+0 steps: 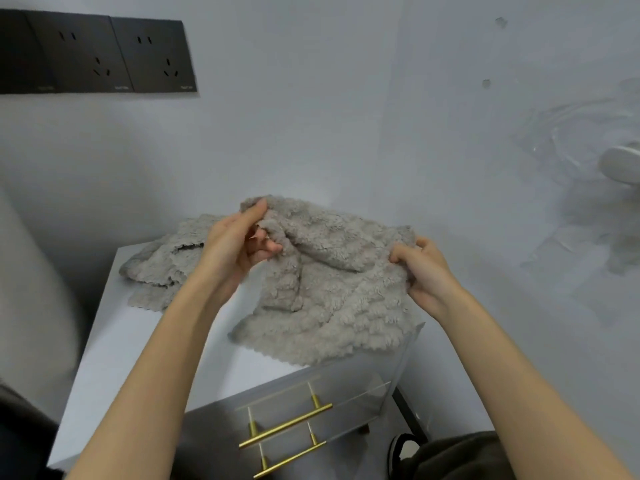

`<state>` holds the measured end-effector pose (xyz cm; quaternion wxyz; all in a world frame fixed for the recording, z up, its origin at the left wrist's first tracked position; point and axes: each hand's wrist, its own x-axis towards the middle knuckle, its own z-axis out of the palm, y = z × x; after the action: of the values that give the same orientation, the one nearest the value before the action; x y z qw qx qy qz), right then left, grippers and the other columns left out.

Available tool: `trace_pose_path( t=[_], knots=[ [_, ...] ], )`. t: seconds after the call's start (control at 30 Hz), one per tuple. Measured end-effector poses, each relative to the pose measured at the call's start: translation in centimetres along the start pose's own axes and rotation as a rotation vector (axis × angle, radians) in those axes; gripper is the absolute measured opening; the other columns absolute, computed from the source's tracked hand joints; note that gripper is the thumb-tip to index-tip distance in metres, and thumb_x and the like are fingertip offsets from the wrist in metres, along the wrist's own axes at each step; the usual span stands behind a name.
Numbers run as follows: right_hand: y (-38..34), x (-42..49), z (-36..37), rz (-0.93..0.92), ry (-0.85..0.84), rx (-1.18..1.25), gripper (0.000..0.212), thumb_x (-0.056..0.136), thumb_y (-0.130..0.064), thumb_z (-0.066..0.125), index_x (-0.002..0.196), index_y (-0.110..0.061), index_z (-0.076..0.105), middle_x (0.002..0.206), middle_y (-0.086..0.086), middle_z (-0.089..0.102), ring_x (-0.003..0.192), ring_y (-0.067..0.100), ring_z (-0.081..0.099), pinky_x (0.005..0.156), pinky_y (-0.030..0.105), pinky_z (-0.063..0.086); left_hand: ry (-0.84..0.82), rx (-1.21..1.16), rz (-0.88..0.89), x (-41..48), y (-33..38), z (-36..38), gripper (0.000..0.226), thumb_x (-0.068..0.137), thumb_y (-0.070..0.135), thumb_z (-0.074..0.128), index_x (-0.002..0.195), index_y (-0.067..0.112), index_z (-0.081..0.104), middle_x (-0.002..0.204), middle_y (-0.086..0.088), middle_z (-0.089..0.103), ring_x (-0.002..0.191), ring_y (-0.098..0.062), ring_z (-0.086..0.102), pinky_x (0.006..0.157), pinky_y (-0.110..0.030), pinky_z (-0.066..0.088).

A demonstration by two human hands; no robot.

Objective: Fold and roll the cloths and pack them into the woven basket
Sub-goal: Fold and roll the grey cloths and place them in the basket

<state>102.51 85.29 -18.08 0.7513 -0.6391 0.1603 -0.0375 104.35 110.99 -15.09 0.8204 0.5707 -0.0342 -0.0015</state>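
A: Entry one: lettering, and where does it stand?

B: Dark socket plates (97, 53) on the wall, upper left. They sit in a row, edge to edge. Each visible plate carries one small pale mark near its lower right corner.

A: Readings?

B: None can be read. Left mark (46, 88), middle mark (123, 87) and right mark (187, 87) are each a single short line, too small and blurred to make out any letter or numeral. Whether they are a brand or a rating cannot be told.

A: Other labels, numbers, signs?

B: Nothing legible.
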Motion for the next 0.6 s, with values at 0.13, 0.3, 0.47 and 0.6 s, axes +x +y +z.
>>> trace_pose_path(
  t=[0.13,0.3,0.47,0.6],
  knots=[
    [1.2,0.4,0.0,-0.01,0.02,-0.271,0.069,0.091,-0.013,0.061,0.142,-0.023,0.016,0.117,0.007,0.056,0.083,0.015,0.061,0.051,0.022,0.048,0.084,0.47,-0.091,0.5,-1.6,-1.3,0.044,0.09,0.032,0.062,0.129,0.013,0.056,0.119,-0.001,0.064,0.101,-0.013,0.062,0.09,-0.031,0.05],
    [2.2,0.7,-0.9,0.006,0.05,-0.632,0.092,0.087,-0.047,0.062,0.148,-0.019,0.0,0.142,0.011,0.045,0.117,0.029,0.054,0.097,0.044,0.047,-0.034,1.082,-0.131,0.0,-4.4,-2.3,0.071,0.091,0.047,0.055,0.145,0.005,0.033,0.14,-0.01,0.047,0.121,-0.021,0.049,0.098,-0.034,0.039],
    [2.3,0.4,-1.0,0.027,0.054,-0.79,0.087,0.085,-0.029,0.067,0.145,-0.012,0.007,0.125,0.014,0.052,0.102,0.028,0.055,0.091,0.04,0.047,-0.042,1.279,-0.133,0.5,-6.5,-2.4,0.04,0.09,0.054,0.05,0.091,0.014,0.052,0.097,-0.014,0.06,0.093,-0.03,0.058,0.086,-0.039,0.049],
    [2.0,0.3,-1.5,0.024,0.087,-0.759,0.071,0.084,-0.014,0.061,0.139,-0.011,0.016,0.102,0.008,0.052,0.092,0.025,0.056,0.082,0.039,0.049,0.032,1.291,-0.091,0.6,-7.1,-1.9,0.031,0.094,0.045,0.05,0.077,0.02,0.055,0.078,-0.003,0.06,0.084,-0.027,0.059,0.101,-0.049,0.041]
  ],
)
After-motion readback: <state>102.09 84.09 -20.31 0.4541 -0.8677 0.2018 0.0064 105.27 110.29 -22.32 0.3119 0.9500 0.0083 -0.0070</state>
